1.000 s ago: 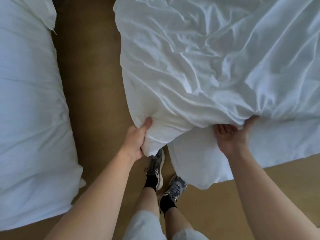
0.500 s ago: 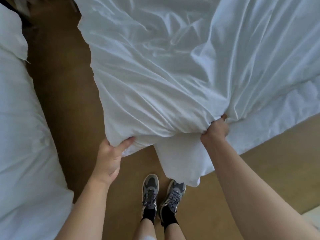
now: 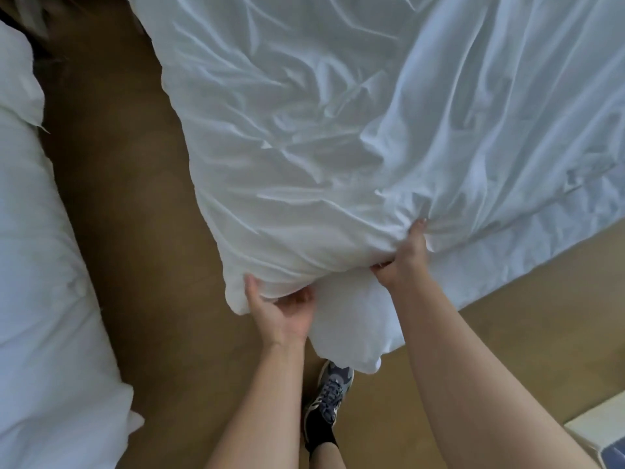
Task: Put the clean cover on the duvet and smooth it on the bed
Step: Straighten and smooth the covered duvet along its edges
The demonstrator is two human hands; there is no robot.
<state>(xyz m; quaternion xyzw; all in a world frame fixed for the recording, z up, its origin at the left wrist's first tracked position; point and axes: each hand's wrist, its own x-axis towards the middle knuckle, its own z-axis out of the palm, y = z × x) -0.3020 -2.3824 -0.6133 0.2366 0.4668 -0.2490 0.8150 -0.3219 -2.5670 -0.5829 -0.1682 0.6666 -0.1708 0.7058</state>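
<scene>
Cover [image 3: 338, 147]: white and heavily creased. It is spread over the bed across the upper middle and right of the view, and its near edge is gathered towards the person.
Floor [image 3: 135, 231]: brown. It runs as a strip between the two white masses and continues under the feet.
Second bedding [image 3: 40, 265]: a white, softly folded bulk along the left side, well apart from the cover.
Duvet [image 3: 355, 326]: a plump white corner pokes out from under the cover's gathered edge between the two hands and hangs towards the floor. The flat hemmed band [image 3: 507, 262] running off to the right may be part of it, though the view does not settle that.
Right hand [image 3: 402, 255]: its grip is clamped on a bunched fold of the cover, and creases fan out from the fist.
Left hand [image 3: 280, 313]: palm up, with the thumb on top of the cover's edge and the fingers curled beneath, so the grip is closed on the cloth.
Shoe [image 3: 329, 390]: a grey and navy laced trainer below the duvet corner, worn with a black sock [image 3: 318, 431]. Its side markings are too blurred to read.
Pale object [image 3: 598, 424]: at the lower right corner, cut off by the frame.
</scene>
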